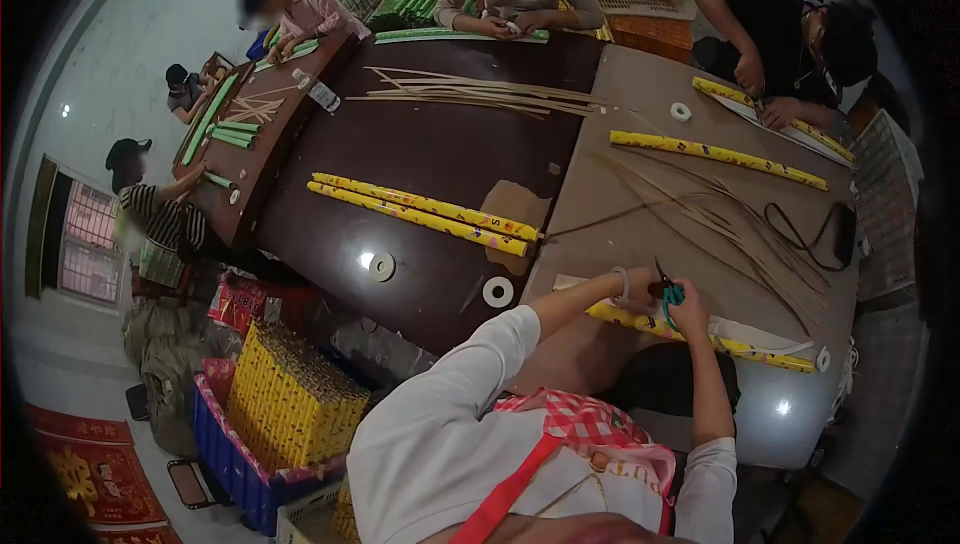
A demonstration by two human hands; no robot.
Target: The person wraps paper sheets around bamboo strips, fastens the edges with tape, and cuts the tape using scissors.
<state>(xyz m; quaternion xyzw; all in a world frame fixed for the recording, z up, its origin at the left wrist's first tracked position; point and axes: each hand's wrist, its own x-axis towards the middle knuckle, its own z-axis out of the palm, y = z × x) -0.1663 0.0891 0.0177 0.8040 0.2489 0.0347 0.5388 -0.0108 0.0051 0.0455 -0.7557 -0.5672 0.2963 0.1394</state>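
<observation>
My right hand [688, 312] is closed on a pair of scissors [672, 296] with teal handles; the dark blades point up and away from me. Just left of it, my left hand [634, 287] is bent over a yellow patterned paper roll [765, 355] and seems to grip it, its fingertips partly hidden. The roll lies slantwise along the near table edge, with a pale loose strip [752, 332] of its paper along the far side. A white tape roll [823, 359] rests by the right end of the yellow roll.
Two yellow rolls [420, 214] and thin wooden strips [480, 91] lie on the dark table [400, 144]. More tape rolls [497, 292] lie nearby. A co-worker [785, 44] handles another yellow roll opposite; others work with green rolls. A blue crate [235, 459] of yellow rolls stands left.
</observation>
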